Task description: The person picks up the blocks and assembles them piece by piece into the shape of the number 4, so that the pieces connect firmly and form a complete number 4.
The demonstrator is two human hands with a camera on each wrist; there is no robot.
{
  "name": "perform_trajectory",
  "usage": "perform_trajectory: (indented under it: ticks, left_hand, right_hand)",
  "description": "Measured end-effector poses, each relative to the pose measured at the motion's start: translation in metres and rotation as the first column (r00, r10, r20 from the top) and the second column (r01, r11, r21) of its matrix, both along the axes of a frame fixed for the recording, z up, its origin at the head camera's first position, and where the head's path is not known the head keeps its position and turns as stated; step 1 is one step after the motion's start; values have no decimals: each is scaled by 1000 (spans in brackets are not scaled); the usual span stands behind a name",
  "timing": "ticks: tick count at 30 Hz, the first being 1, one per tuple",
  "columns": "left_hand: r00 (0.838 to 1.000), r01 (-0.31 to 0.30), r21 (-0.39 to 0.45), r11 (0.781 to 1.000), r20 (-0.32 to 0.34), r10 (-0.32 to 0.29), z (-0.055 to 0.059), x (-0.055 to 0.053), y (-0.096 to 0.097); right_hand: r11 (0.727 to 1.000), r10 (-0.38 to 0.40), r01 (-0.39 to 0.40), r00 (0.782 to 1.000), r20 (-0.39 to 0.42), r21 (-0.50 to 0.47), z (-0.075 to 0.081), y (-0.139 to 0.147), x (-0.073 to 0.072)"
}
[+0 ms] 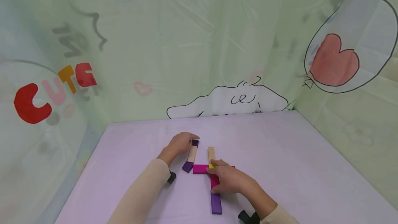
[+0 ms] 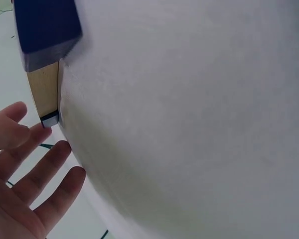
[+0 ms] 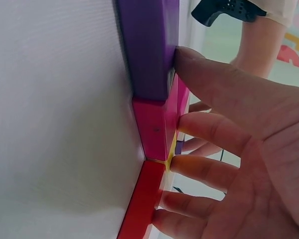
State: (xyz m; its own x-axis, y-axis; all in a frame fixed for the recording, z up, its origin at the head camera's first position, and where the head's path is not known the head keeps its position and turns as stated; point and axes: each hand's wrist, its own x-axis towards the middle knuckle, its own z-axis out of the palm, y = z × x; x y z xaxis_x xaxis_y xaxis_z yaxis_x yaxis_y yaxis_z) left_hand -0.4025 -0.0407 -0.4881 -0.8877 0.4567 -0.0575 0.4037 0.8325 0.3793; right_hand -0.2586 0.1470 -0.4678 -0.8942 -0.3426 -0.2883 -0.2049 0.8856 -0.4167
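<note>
In the head view my left hand [image 1: 181, 143] touches the far end of a short row of blocks, at a small dark purple block [image 1: 195, 142]. A pale wooden block [image 1: 192, 154] and a purple block [image 1: 188, 167] continue that row toward me. The left wrist view shows the fingers [image 2: 57, 191] spread loosely. My right hand [image 1: 231, 178] rests on a cross of flat blocks, its fingers extended over the middle. The cross has a wooden block [image 1: 211, 152], a yellow piece [image 1: 212, 166], magenta blocks [image 1: 200, 169], a red block [image 3: 142, 199] and a purple block [image 1: 216, 203].
The blocks lie on a pale lilac table surface [image 1: 264, 141]. Printed curtains [image 1: 186, 44] surround it at the back and sides. A black wrist device [image 1: 171, 177] sits at the left cuff, and another black device [image 1: 247, 217] at the right.
</note>
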Motion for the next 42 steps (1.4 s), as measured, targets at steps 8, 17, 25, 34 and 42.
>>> perform_trajectory:
  ticks: [8,17,25,34,42]
  left_hand:
    - [1000,18,-13,1000,-14,-18,-3,1,-5]
    - [995,58,-18,998,-84,-60,-3,-1,-13]
    - [991,112,-14,994,-76,-113,10,7,-6]
    - [975,184,-36,982,-119,-187,20,18,3]
    - [976,177,-59,983,-119,-183,21,21,2]
  right_hand:
    - [1000,-5,5,1000,9,-16,-1,1,-2]
    - [1000,-5,6,1000,-3,12,-4,4,-12]
    - [1000,-6,6,999,-32,6,-8,9,-17]
    - [1000,-11,12,998,-61,14,-10,6,-22]
    - [999,15,-12,994,-110,34,-13,1,-24]
